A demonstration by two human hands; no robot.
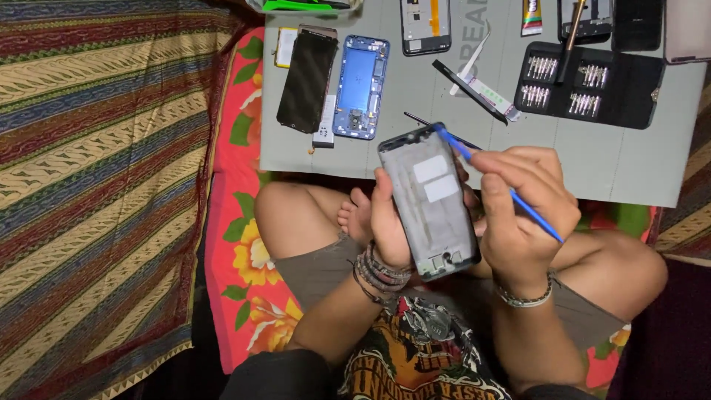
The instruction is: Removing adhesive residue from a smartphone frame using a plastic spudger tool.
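Left hand (pixel 389 222) is closed around a grey phone frame (pixel 432 200), thumb along its left edge and fingers wrapped behind, holding it tilted above the person's crossed legs, just in front of the near edge of the grey work mat (pixel 518 155). Right hand (pixel 522 207) pinches a thin blue pry tool (pixel 503 189) like a pen, fingers curled shut on it, with the tip touching the frame's top right corner.

Far left lies a striped cloth (pixel 96 185), then a red floral cloth (pixel 237 244) under the legs. On the mat's left part sit a black phone screen (pixel 306 81) and, just beside it, a blue phone back cover (pixel 361 87). Farther right is another opened phone part (pixel 426 26) at the mat's far edge, then a slim black-and-white strip (pixel 478 92) lying at an angle. Right of that, an open black case of screwdriver bits (pixel 589 85) holds a driver resting across it.
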